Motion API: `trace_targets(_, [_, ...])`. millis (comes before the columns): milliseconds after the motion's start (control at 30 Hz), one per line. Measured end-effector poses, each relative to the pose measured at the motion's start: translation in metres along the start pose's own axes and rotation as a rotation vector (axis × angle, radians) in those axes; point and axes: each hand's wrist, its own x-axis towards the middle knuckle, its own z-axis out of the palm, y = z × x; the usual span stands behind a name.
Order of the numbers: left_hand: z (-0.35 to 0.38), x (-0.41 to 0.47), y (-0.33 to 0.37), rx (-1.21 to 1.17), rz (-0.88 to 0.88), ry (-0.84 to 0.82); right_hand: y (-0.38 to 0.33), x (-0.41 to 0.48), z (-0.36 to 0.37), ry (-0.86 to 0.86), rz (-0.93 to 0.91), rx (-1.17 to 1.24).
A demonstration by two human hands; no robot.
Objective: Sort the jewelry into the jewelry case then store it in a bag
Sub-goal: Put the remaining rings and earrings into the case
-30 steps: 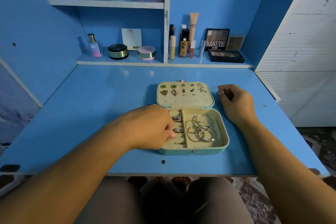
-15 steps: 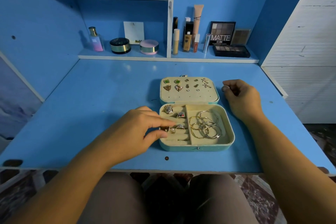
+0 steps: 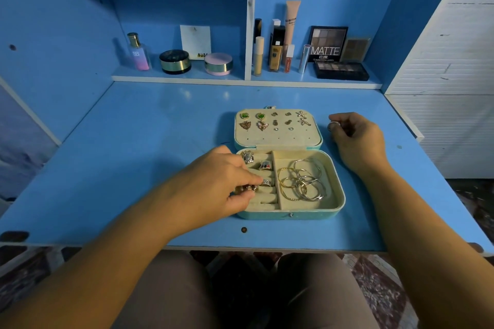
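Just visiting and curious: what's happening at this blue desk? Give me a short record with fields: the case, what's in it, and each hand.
Setting: blue desk, cosmetics on shelf behind
Jewelry case: open, near the desk's front edge
Lid: earrings pinned in rows
Left compartment: seated rings in padded slots
Right compartment: thin hoops, gold and silver, loose
Left hand: pinches a small ring at the slots
Right hand: holds a silver ring, right of the lid

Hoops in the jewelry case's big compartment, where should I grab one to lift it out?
Come from straight above and pinch the far arc of the rearmost silver hoop; the hoops lie flat, overlapping, and the jewelry case walls block a sideways reach.
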Motion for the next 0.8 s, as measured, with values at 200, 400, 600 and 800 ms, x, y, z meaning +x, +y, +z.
trace_targets(200, [-0.004,0.013,0.007,0.103,-0.047,-0.195,0.000,0.001,-0.001,-0.029,0.019,0.030])
trace_targets(400, [0.004,0.002,0.009,-0.061,-0.167,-0.045,-0.001,-0.002,-0.002,-0.041,0.048,0.124])
trace_targets(600, [0.007,-0.008,-0.015,-0.238,-0.240,0.139,-0.003,-0.002,-0.003,-0.045,0.047,0.129])
trace_targets(800, [0.027,0.015,-0.064,-0.096,-0.584,0.270,-0.009,-0.009,-0.008,-0.038,0.014,0.273])
